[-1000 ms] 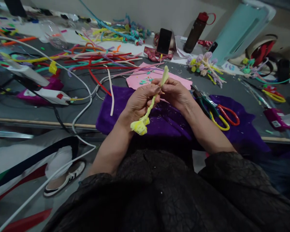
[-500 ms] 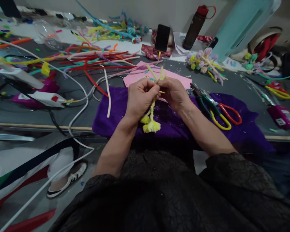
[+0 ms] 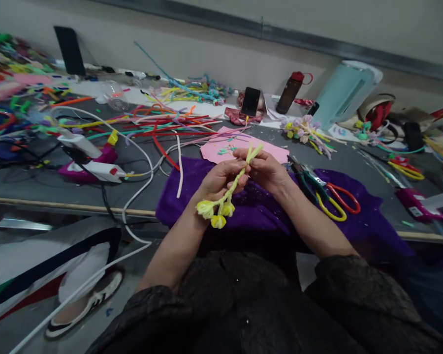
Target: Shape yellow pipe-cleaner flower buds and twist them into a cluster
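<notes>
Between my two hands is a yellow pipe-cleaner flower sprig (image 3: 235,186), its twisted stem slanting down to the left. Several fuzzy yellow blossoms (image 3: 217,221) hang at the lower end, below my left hand, and loose stem ends (image 3: 254,151) stick up above the fingers. My left hand (image 3: 221,178) is closed on the stem from the left. My right hand (image 3: 265,168) pinches it near the upper ends; some fingertips are hidden. A purple cloth (image 3: 184,172) lies beneath, and a pink sheet (image 3: 217,142) with small teal bits is just beyond.
Pliers and scissors with red and yellow handles (image 3: 343,196) lie right on the cloth. Loose coloured pipe cleaners (image 3: 162,128) and a white cable (image 3: 149,167) spread left. A phone (image 3: 251,102), bottle (image 3: 291,93) and finished flower bunch (image 3: 306,130) stand or lie behind. Another person's shoe (image 3: 84,305) shows lower left.
The sprig has swung from hanging straight down to slanting left, with its blossoms now more spread out. My view has tilted up, showing more wall and the table's far left.
</notes>
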### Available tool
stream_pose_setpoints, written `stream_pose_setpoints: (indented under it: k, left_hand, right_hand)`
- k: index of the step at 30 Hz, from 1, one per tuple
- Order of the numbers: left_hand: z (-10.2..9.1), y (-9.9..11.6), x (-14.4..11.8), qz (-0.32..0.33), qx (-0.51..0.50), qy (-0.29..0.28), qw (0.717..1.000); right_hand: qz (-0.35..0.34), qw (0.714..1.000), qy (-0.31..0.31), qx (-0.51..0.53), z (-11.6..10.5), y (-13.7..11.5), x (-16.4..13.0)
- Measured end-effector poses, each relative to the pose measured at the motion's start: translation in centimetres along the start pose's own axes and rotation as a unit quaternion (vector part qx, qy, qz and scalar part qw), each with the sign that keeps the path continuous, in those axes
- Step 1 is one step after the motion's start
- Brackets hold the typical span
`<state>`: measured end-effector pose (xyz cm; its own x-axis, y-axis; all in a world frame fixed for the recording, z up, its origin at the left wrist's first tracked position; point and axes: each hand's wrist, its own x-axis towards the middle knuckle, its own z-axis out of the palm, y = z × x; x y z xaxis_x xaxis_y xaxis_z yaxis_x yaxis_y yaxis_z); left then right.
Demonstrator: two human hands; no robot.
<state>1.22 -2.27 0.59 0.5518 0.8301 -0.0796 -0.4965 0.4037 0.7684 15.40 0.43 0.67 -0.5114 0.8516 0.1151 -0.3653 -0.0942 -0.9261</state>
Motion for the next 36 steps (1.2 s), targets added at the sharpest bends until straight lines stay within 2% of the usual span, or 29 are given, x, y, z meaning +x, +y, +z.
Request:
stream_pose_setpoints:
  k: [7, 11, 13, 14, 17, 18, 19, 20, 21, 23, 25, 27, 29, 31, 33, 36]
  left_hand:
    - [0.0, -0.3, 0.2, 0.079, 0.045, 0.037, 0.995]
    - [0.2, -0.6, 0.2, 0.150, 0.133, 0.115, 0.973]
    - [0.3, -0.8, 0.2, 0.199, 0.216, 0.183, 0.938]
    - [0.4, -1.0, 0.3, 0.228, 0.267, 0.220, 0.910]
    - [0.8, -1.5, 0.5, 0.303, 0.422, 0.305, 0.798]
    - [0.9, -1.6, 0.5, 0.317, 0.456, 0.319, 0.768]
    - [1.0, -1.7, 0.6, 0.323, 0.475, 0.325, 0.751]
    - [1.0, -1.7, 0.6, 0.320, 0.477, 0.323, 0.752]
    - [1.0, -1.6, 0.6, 0.308, 0.463, 0.311, 0.771]
    - [0.9, -1.4, 0.6, 0.257, 0.393, 0.262, 0.843]
    - [0.5, -1.0, 0.5, 0.191, 0.293, 0.198, 0.915]
    - [0.1, -0.6, 0.4, 0.132, 0.199, 0.144, 0.960]
    - [-0.3, -0.3, 0.2, 0.082, 0.123, 0.103, 0.984]
    - [-0.6, 0.0, 0.0, 0.036, 0.068, 0.061, 0.995]
    - [-0.8, 0.2, -0.1, 0.002, 0.036, 0.026, 0.999]
    - [-1.0, 0.2, -0.2, -0.028, 0.016, -0.012, 0.999]
  right_hand:
    - [-0.050, 0.998, 0.045, -0.007, 0.1, 0.2, 0.3]
    - [-0.067, 0.991, 0.106, -0.038, 0.2, 0.6, 0.5]
    - [-0.095, 0.982, 0.150, -0.061, 0.2, 0.8, 0.6]
    - [-0.111, 0.976, 0.172, -0.076, 0.1, 0.9, 0.6]
    - [-0.147, 0.957, 0.214, -0.127, 0.0, 1.0, 0.7]
    - [-0.154, 0.954, 0.218, -0.138, 0.0, 1.1, 0.7]
    - [-0.157, 0.952, 0.219, -0.143, -0.1, 1.0, 0.8]
    - [-0.158, 0.952, 0.218, -0.142, -0.1, 1.0, 0.8]
    - [-0.157, 0.954, 0.214, -0.136, -0.2, 1.0, 0.8]
    - [-0.145, 0.963, 0.192, -0.119, -0.3, 0.7, 0.7]
    - [-0.116, 0.977, 0.144, -0.105, -0.4, 0.3, 0.6]
    - [-0.074, 0.988, 0.089, -0.098, -0.6, -0.3, 0.4]
    - [-0.034, 0.995, 0.040, -0.085, -0.9, -0.9, 0.3]
    - [-0.009, 0.998, -0.003, -0.065, -1.2, -1.3, 0.2]
    - [0.000, 0.998, -0.033, -0.048, -1.5, -1.3, 0.2]
    - [-0.008, 0.998, -0.043, -0.044, -1.7, -1.0, 0.3]
